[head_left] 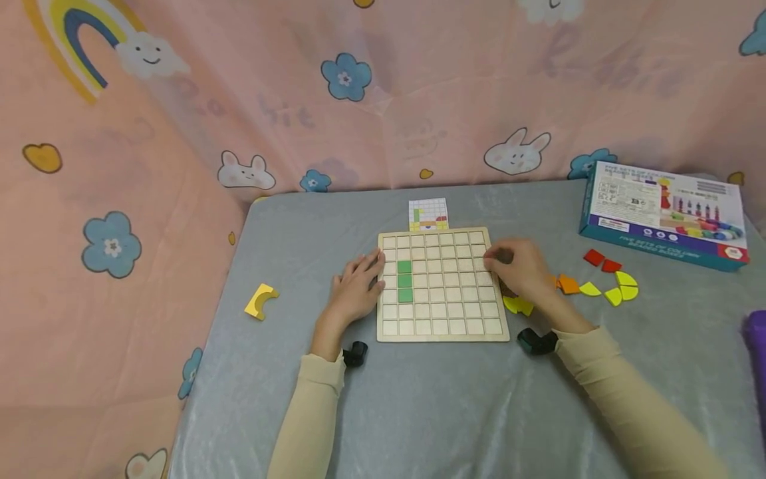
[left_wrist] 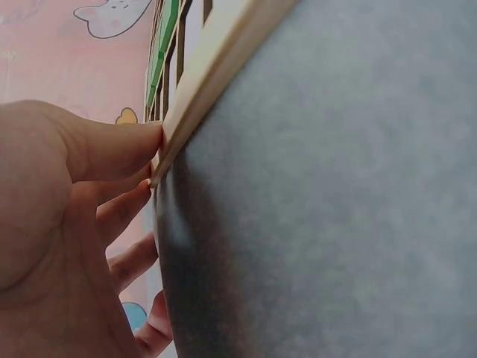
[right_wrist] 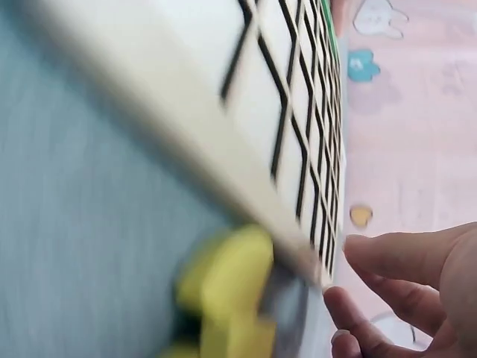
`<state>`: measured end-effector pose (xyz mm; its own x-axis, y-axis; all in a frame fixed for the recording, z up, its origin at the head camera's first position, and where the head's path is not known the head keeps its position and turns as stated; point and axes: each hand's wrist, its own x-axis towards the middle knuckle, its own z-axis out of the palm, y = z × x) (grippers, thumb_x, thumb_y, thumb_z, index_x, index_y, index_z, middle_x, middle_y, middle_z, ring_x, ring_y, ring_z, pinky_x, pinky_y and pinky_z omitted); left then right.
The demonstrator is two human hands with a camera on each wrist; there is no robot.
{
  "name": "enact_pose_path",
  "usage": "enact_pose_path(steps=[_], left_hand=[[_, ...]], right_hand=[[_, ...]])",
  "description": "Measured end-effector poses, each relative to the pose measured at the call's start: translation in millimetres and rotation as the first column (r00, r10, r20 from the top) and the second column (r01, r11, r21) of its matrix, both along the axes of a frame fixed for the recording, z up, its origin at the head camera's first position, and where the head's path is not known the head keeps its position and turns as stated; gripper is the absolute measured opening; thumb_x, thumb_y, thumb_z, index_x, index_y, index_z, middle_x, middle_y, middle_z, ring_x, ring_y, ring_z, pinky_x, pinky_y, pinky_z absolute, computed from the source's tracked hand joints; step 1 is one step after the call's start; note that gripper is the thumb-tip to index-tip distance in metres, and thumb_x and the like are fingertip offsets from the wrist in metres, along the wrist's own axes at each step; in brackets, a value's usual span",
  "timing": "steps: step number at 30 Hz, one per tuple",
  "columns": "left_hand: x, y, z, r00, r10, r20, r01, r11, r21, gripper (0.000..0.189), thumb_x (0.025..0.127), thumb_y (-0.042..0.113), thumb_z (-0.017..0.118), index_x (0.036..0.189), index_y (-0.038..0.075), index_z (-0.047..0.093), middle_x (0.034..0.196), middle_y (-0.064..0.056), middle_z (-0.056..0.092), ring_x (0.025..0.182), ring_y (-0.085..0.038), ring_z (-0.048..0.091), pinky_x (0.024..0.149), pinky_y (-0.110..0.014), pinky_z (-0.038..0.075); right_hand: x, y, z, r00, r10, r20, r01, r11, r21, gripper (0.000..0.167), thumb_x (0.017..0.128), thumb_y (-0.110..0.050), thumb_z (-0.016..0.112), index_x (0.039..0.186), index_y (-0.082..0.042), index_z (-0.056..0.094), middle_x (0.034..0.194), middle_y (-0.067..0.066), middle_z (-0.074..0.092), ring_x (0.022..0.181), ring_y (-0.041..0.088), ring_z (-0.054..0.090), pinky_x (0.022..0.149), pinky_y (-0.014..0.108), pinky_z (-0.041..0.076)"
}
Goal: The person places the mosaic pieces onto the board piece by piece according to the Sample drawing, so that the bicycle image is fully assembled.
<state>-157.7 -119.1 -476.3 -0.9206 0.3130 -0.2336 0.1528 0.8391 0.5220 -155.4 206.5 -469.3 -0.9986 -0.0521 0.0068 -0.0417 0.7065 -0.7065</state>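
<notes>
A pale wooden grid board (head_left: 445,336) lies on the grey cloth, with green square tiles (head_left: 405,281) filling three cells of its second column. My left hand (head_left: 353,291) rests at the board's left edge. Its thumb (left_wrist: 123,149) touches the side of the frame and its fingers reach forward, spread. Across the board, my right hand (head_left: 519,269) is at the right edge. In the right wrist view its thumb and index fingertips are close to the board's rim, with no piece visible between them. Yellow pieces (right_wrist: 235,283) lie beside that rim, partly under the hand.
A printed pattern card (head_left: 427,209) sits behind the board. Red (head_left: 594,257), orange (head_left: 568,285) and yellow pieces (head_left: 628,293) are scattered to the right, before a toy box (head_left: 664,213). A yellow arch block (head_left: 260,301) lies far left. Something purple (head_left: 755,346) stands at the right edge.
</notes>
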Motion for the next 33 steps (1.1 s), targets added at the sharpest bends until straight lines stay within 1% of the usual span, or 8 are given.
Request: enact_pose_path(steps=[4,7,9,12,15,19,24,33], left_hand=[[0.7,0.3,1.0,1.0,-0.009,0.003,0.009,1.0,0.004,0.059,0.113,0.028,0.051,0.169,0.022,0.03,0.178,0.006,0.019,0.165,-0.028,0.019,0.11,-0.059,0.028],[1.0,0.6,1.1,1.0,-0.009,-0.001,0.009,1.0,0.005,0.059,0.113,0.027,0.05,0.169,0.022,0.03,0.178,0.006,0.019,0.165,-0.028,0.019,0.11,-0.059,0.029],[1.2,0.6,1.2,1.0,-0.008,-0.003,0.008,1.0,0.004,0.059,0.113,0.027,0.051,0.169,0.022,0.03,0.178,0.006,0.02,0.164,-0.029,0.019,0.11,-0.059,0.029],[1.0,0.4,0.7,1.0,-0.007,-0.005,0.007,1.0,0.004,0.059,0.113,0.026,0.051,0.169,0.021,0.031,0.178,0.005,0.02,0.164,-0.029,0.02,0.111,-0.06,0.028],[0.5,0.0,-0.4,1.0,-0.007,-0.006,0.007,1.0,0.002,0.059,0.113,0.026,0.05,0.169,0.02,0.03,0.178,0.005,0.02,0.164,-0.029,0.02,0.111,-0.06,0.028],[0.0,-0.4,-1.3,1.0,-0.004,-0.007,0.004,1.0,0.0,0.059,0.113,0.026,0.05,0.169,0.021,0.03,0.179,0.005,0.02,0.164,-0.029,0.019,0.112,-0.06,0.027],[-0.2,-0.3,-1.5,1.0,-0.005,0.0,0.005,1.0,0.001,0.059,0.114,0.027,0.049,0.169,0.022,0.029,0.179,0.006,0.019,0.165,-0.028,0.018,0.112,-0.06,0.027],[0.9,-0.1,2.0,1.0,-0.005,0.001,0.005,1.0,0.012,0.059,0.113,0.027,0.05,0.169,0.021,0.03,0.179,0.006,0.019,0.165,-0.028,0.018,0.112,-0.06,0.028]], right_hand=[[-0.1,19,-0.4,0.999,-0.015,0.038,0.014,1.0,0.027,0.02,0.1,-0.004,0.07,0.116,0.007,0.072,0.122,0.031,0.068,0.111,0.046,0.058,0.098,0.062,0.049],[0.9,32,-1.1,0.997,-0.027,0.072,0.025,0.999,0.032,0.023,0.101,-0.004,0.069,0.121,0.008,0.07,0.127,0.032,0.066,0.117,0.049,0.057,0.105,0.067,0.046],[2.2,38,-2.1,0.996,-0.039,0.081,0.035,0.998,0.044,0.025,0.101,-0.004,0.069,0.122,0.007,0.069,0.126,0.032,0.066,0.11,0.047,0.057,0.1,0.065,0.049],[4.2,45,-4.4,0.997,-0.054,0.061,0.05,0.997,0.062,0.024,0.1,-0.004,0.071,0.121,0.007,0.071,0.121,0.031,0.069,0.101,0.041,0.058,0.09,0.054,0.051],[5.7,51,-6.7,0.996,-0.072,0.051,0.068,0.995,0.073,0.025,0.099,-0.004,0.072,0.121,0.007,0.07,0.118,0.031,0.069,0.097,0.04,0.057,0.081,0.045,0.05],[6.4,55,-6.8,0.992,-0.099,0.079,0.094,0.993,0.07,0.029,0.1,-0.007,0.072,0.125,0.008,0.068,0.121,0.031,0.067,0.098,0.041,0.056,0.075,0.035,0.05],[5.6,57,-4.5,0.987,-0.123,0.102,0.115,0.99,0.079,0.031,0.1,-0.009,0.074,0.126,0.007,0.068,0.121,0.03,0.067,0.098,0.039,0.054,0.075,0.035,0.046],[6.2,56,-1.9,0.983,-0.129,0.128,0.121,0.99,0.071,0.033,0.099,-0.011,0.075,0.126,0.005,0.068,0.122,0.029,0.065,0.098,0.038,0.055,0.071,0.031,0.048]])
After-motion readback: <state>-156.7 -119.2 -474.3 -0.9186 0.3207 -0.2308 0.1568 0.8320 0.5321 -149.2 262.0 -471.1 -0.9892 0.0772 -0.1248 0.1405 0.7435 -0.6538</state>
